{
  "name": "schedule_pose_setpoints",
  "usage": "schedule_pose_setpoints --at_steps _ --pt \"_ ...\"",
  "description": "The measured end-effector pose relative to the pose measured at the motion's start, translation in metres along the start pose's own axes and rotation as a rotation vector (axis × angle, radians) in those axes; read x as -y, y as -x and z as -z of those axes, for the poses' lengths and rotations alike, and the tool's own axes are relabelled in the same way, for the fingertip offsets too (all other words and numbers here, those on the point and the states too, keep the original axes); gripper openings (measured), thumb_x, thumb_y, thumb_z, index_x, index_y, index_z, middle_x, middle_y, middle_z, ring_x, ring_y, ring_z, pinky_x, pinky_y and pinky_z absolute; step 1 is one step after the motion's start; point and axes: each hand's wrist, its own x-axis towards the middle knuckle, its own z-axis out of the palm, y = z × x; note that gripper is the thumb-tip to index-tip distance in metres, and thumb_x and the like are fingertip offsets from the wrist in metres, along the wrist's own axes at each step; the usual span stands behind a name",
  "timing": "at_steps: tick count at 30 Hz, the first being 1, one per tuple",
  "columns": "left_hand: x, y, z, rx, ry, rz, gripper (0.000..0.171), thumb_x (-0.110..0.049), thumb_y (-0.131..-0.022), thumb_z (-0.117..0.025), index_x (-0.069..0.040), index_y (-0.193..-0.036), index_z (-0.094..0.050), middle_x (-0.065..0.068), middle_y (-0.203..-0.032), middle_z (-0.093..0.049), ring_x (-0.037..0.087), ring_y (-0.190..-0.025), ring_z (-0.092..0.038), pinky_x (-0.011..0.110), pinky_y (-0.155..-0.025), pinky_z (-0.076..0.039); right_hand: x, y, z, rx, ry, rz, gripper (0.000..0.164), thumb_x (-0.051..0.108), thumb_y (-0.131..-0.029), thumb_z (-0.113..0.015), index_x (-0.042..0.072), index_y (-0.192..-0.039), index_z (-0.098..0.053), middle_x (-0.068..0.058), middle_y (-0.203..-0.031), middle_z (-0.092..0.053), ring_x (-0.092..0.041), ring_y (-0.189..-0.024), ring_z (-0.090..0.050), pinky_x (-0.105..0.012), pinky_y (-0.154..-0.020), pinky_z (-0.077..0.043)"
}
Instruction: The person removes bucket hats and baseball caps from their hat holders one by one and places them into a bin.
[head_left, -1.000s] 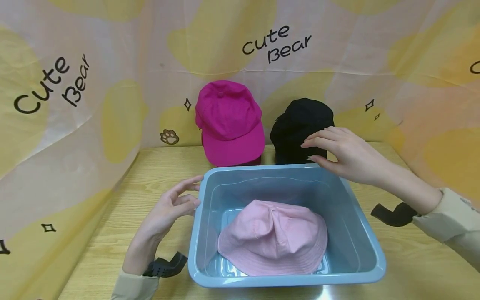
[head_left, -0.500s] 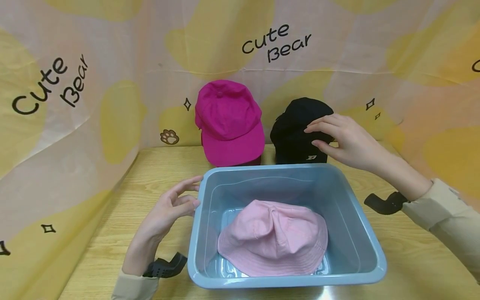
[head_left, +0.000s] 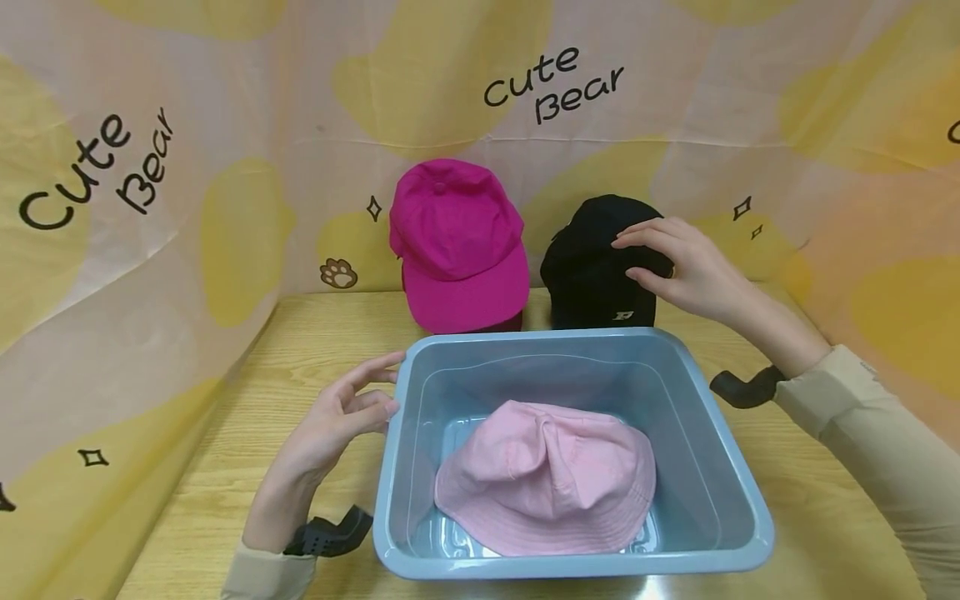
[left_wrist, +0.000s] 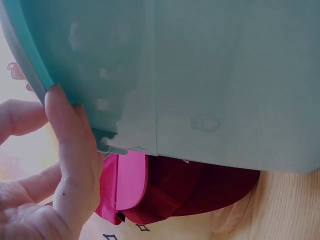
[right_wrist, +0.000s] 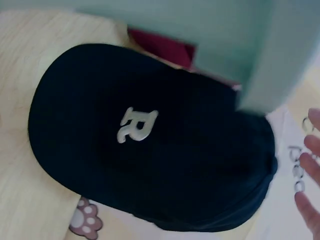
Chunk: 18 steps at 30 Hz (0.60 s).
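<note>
A light blue plastic basin point(head_left: 570, 567) stands at the front middle, with a pale pink bucket hat point(head_left: 547, 479) lying inside. My left hand point(head_left: 341, 417) is at the basin's left rim; its fingertips touch the rim from outside, fingers relaxed, as the left wrist view also shows. My right hand point(head_left: 697, 271) hovers by the right side of a black cap point(head_left: 592, 258), thumb and fingers spread apart with nothing between them. In the right wrist view the black cap's front bears a pale letter R point(right_wrist: 137, 125), and my fingertips show at the right edge.
A magenta cap point(head_left: 457, 237) stands left of the black one, behind the basin. The basin's back rim hides the lower front of both caps. A printed cloth point(head_left: 420, 75) hangs behind and at both sides of the wooden table point(head_left: 315, 325).
My right hand has risen and drawn slightly right, away from the basin's back rim, uncovering the black cap's emblem. The left hand stays at the rim.
</note>
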Motion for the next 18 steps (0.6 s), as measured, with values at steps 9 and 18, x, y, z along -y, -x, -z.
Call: schedule_pose_setpoints --at_steps 9,18 --pt "-0.002 0.003 -0.001 0.000 -0.004 0.000 0.056 -0.004 -0.092 -0.058 -0.004 -0.145 -0.037 0.014 -0.126 -0.045 0.008 -0.083 -0.068 0.035 -0.076 -0.058 -0.018 0.006 -0.011 -0.077 -0.037 -0.057 0.041 -0.005 -0.078 -0.072 0.004 -0.117 -0.065 -0.014 -0.119 -0.063 -0.030 -0.115 -0.051 -0.010 -0.102 -0.032" --pt "-0.004 0.005 -0.003 -0.003 0.002 0.003 0.057 -0.004 -0.093 -0.058 -0.004 -0.145 -0.036 0.013 -0.126 -0.045 0.008 -0.082 -0.068 0.035 -0.075 -0.058 -0.029 0.007 -0.019 -0.088 -0.045 -0.123 0.047 -0.001 -0.079 -0.074 0.005 -0.123 -0.061 -0.017 -0.128 -0.058 -0.034 -0.121 -0.048 -0.040 -0.106 -0.039"
